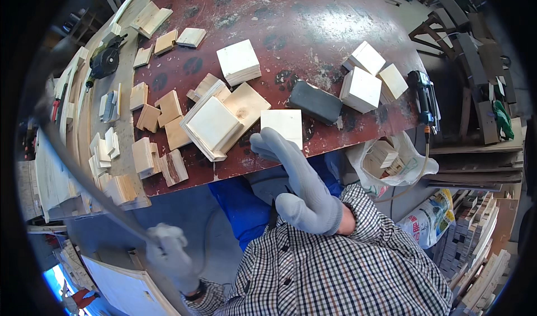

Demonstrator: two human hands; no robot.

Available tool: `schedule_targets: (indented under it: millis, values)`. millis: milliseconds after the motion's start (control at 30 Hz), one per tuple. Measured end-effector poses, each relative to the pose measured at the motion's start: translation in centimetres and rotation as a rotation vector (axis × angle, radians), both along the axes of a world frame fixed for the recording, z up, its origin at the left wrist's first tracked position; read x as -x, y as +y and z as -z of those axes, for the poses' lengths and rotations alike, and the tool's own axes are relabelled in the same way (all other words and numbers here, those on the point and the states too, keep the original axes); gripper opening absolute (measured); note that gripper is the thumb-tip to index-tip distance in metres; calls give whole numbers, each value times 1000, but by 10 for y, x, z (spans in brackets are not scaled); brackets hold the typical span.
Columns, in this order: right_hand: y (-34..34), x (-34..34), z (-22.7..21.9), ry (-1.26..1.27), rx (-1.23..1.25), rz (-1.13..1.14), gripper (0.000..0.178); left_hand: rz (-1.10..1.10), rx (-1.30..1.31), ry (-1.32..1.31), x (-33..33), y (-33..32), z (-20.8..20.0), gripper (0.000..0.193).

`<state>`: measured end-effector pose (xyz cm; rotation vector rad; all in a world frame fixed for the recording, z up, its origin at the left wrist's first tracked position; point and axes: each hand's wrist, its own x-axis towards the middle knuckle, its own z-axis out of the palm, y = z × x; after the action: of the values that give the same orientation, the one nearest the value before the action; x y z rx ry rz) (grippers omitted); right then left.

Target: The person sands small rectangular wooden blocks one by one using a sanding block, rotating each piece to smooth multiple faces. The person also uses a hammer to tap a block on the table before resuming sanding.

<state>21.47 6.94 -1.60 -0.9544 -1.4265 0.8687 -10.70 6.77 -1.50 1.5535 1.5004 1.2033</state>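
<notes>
Scuffed red tabletop [313, 42], wood blocks [239, 62] strewn | left hand [168, 253]: fingers seemingly wrapped round blurred long strip [100, 195], over left planks [53, 176] | right hand [305, 188]: fingers together, thumb apart, near pale block [282, 123] at table edge | risk: swung strip scatters blocks; nudge drops pale block

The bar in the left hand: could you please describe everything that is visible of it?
The bar is long, thin and grey; blur hides its surface, so its material cannot be told. The gloved left hand grips its lower end, and from there it slants up toward the picture's left, where its far end blurs away. It looks bowed, perhaps partly from the lens. It crosses in front of pale boards; contact is unclear.
</notes>
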Motion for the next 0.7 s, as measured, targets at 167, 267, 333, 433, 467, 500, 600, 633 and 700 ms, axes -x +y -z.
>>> schedule_targets:
  millis: [167, 267, 333, 433, 467, 500, 600, 633, 700]
  values:
    - [-42, 5, -15, 670, 171, 211, 80, 442, 242, 31, -156, -51, 38, 17]
    - [-49, -46, -15, 677, 102, 281, 53, 840, 64, 91, -182, -46, 61, 41]
    - [-52, -80, -22, 495, 175, 416, 43, 672, -148, 186, -186, -35, 61, 64]
    - [-51, -116, -40, 299, 422, 358, 43, 368, -397, 434, -179, 7, 82, 95]
    - [-50, -121, -46, 266, 542, 291, 43, 332, -406, 386, -179, 24, 89, 97]
    - [-48, -124, -50, 229, 667, 215, 43, 287, -407, 339, -180, 38, 95, 99]
    - [-41, -126, -18, 229, 897, 142, 47, 423, -332, 363, -196, 68, 102, 109]
    - [-39, -127, -4, 297, 958, 127, 48, 458, -320, 366, -201, 76, 108, 111]
    - [-36, -130, 9, 348, 949, 139, 47, 481, -271, 346, -212, 84, 119, 116]
